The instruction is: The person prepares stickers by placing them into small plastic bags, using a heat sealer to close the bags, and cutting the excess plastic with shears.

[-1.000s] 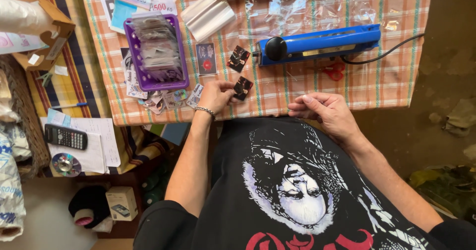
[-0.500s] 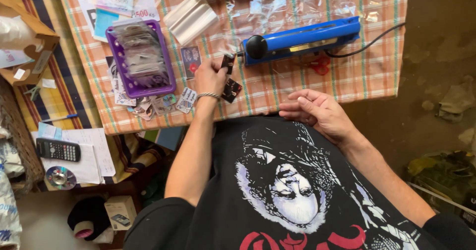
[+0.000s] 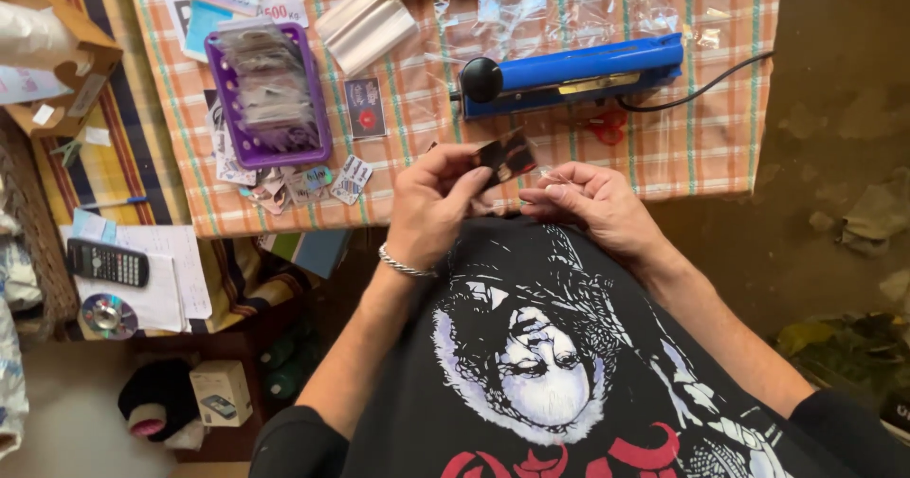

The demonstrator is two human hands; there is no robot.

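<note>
Head view: the left hand (image 3: 431, 208), a metal bracelet at its wrist, has its grip closed on a small dark printed card (image 3: 505, 155), pinched between thumb and fingers just above the near edge of the orange checked tabletop (image 3: 664, 146). Touching close beside it, the right hand (image 3: 595, 203) pinches a clear plastic sleeve (image 3: 555, 177). Behind them lies a blue bar-shaped heat sealer (image 3: 578, 71); to the left sits a purple plastic tray (image 3: 268, 99) of cards.
</note>
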